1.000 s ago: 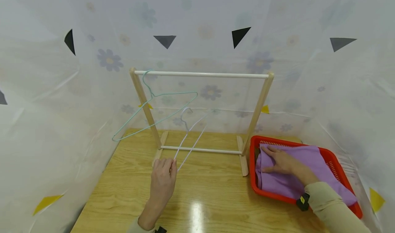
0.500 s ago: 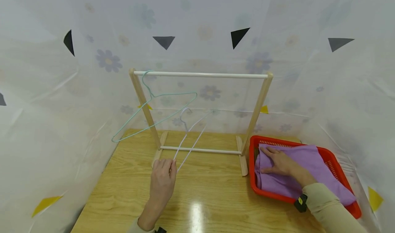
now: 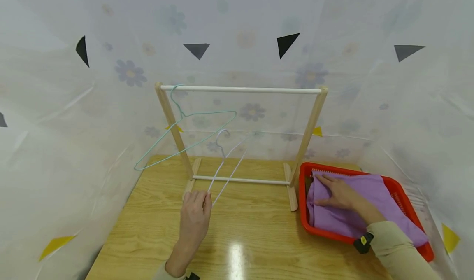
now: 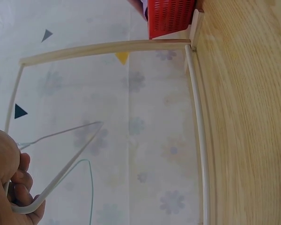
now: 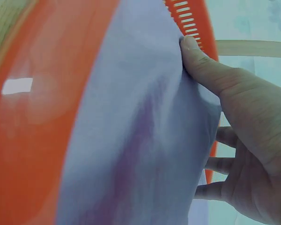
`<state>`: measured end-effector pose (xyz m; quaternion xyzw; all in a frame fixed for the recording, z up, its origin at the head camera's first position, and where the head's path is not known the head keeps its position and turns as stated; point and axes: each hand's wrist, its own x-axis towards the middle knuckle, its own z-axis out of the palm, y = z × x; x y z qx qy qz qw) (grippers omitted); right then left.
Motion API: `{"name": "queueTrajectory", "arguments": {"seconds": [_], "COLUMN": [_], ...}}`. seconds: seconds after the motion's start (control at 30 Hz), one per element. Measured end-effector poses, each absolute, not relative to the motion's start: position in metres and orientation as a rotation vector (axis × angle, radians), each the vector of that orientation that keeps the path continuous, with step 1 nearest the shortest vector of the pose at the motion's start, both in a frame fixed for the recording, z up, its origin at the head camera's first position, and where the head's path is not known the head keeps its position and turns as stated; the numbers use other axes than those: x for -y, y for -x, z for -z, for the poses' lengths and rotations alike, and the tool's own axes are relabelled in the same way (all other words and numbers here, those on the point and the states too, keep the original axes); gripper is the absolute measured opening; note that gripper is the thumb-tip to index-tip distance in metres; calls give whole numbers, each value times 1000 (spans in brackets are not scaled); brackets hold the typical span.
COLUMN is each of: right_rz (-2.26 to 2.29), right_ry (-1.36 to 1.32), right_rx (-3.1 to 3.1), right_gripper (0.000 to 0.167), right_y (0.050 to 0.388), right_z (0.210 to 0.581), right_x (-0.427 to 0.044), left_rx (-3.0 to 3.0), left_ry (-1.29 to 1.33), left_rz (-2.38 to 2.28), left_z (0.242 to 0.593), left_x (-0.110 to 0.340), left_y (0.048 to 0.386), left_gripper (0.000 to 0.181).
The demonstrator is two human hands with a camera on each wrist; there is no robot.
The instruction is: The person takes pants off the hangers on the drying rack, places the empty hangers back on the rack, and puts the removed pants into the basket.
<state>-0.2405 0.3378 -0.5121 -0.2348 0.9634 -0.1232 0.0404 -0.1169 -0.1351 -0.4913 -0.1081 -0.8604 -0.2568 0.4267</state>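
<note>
My left hand [image 3: 195, 216] grips one end of a thin white clothes hanger [image 3: 223, 151], which points away from me, hook upward. In the left wrist view my fingers curl round the hanger's [image 4: 71, 164] bent corner. On the right, my right hand [image 3: 338, 195] lies with spread fingers on a folded purple cloth [image 3: 370, 187] inside a red basket [image 3: 326, 233]. The right wrist view shows the thumb [image 5: 203, 63] at the cloth's edge; the other fingertips are hidden behind the cloth. What kind of garment it is I cannot tell.
A wooden drying rack with a white top bar [image 3: 240, 89] stands at the back of the wooden table [image 3: 266, 239]. A teal hanger [image 3: 207, 113] hangs at the left end of that bar. Flowered white sheeting [image 3: 237, 33] closes off the back and sides.
My right hand has shifted very slightly to the right on the purple cloth, and the cloth's far left corner sits a little higher. My left hand and its hanger have barely moved.
</note>
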Motion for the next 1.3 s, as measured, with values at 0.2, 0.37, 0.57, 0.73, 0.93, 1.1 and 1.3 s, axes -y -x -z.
{"name": "queueTrajectory", "arguments": {"seconds": [0.2,0.37,0.57,0.73,0.93,1.1,1.3], "right_rz": [379,421,378,331,307,265,152], "right_ry": [688,634,562,505,486,525,586], "right_rx": [-2985,-3030,-3114,-3195,-3332,-3436,-3549], "right_gripper": [101,102,103,103,98,95,93], "right_y": [240,241,242,244,246,252,263], "right_z": [507,497,485,480,474,470,465], "right_x": [-340,-337,-333,-328,-317,-309,-298], "left_rx": [2142,2137,2137,2138,2140,2134,2128], "left_ry": [280,280,277,281,282,287,285], "left_rz": [639,642,645,654,652,643,654], "left_z": [491,490,489,488,489,490,489], "left_x": [135,135,134,134,135,135,134], "left_y": [117,117,117,117,117,118,118], "left_gripper": [17,18,16,16,16,17,18]}}
